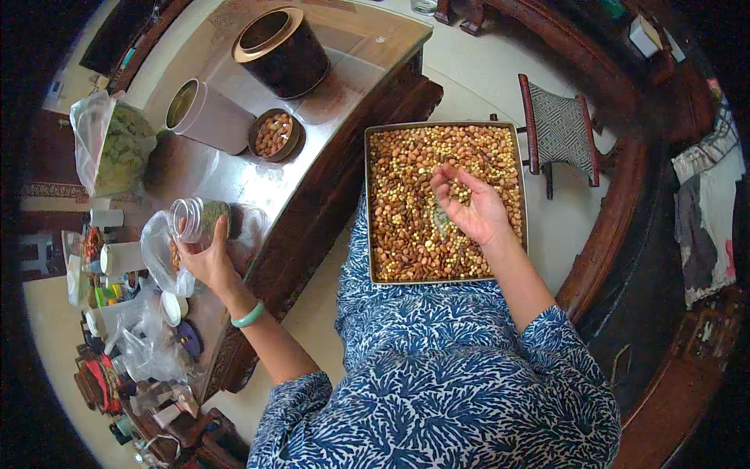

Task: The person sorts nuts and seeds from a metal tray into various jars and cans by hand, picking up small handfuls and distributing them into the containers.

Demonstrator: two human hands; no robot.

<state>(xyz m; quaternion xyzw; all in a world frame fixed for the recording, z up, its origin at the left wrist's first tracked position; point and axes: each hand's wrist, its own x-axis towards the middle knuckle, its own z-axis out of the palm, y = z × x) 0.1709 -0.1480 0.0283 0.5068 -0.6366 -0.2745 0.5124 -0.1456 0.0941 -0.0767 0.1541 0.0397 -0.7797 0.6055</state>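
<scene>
My left hand (205, 258) is around a clear jar (188, 219) that has no lid on its mouth. Dried green bits (215, 218) fill the jar's lower part, and it stands at or just above the glass-topped table. Over the tray hovers my right hand (473, 208), its fingers loosely curled and apart from the thumb, with nothing visible in it. The square metal tray (367, 199) rests on my lap, spread with peanuts, yellow kernels and darker beans or raisins (404, 176). A small pale green patch (440, 220) lies on the mix beneath my right hand.
On the table (246, 187) stand a dark round canister (287, 64), a pale tall container (217, 114), a small bowl of peanuts (274, 136) and a plastic bag of green leaves (120, 146). Crumpled bags (155, 346) and jars crowd its left side. A woven-seat stool (559, 126) stands right.
</scene>
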